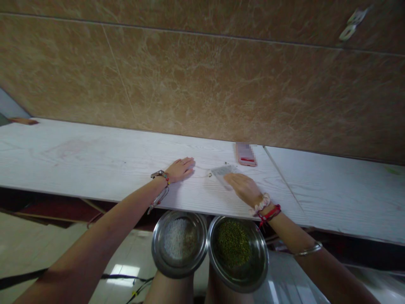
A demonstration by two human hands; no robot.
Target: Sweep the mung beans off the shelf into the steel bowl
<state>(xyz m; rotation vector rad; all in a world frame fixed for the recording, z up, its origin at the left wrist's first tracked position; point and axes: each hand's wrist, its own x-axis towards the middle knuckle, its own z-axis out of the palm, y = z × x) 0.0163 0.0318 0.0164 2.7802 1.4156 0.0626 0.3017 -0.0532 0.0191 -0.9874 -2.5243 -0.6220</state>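
My left hand (180, 169) rests palm down on the white wood-grain tabletop (104, 156), fingers stretched out and nothing held. To its right, my right hand (245, 187) has its fingers closed on the near edge of a thin see-through plastic piece (221, 170), perhaps a small bag, lying on the table. A few small beans (210, 174) are scattered at its left corner. Below the table edge, two steel bowls stand on the lap: the left bowl (155, 249) holds white grains (177, 238), and the right bowl (264, 261) holds green beans (232, 242).
A phone in a pink case (246, 154) lies near the wall, beyond my right hand. The tiled brown wall (177, 80) rises behind the narrow table. A seam (283, 179) crosses the tabletop on the right. Cables (139, 289) hang at the lower left.
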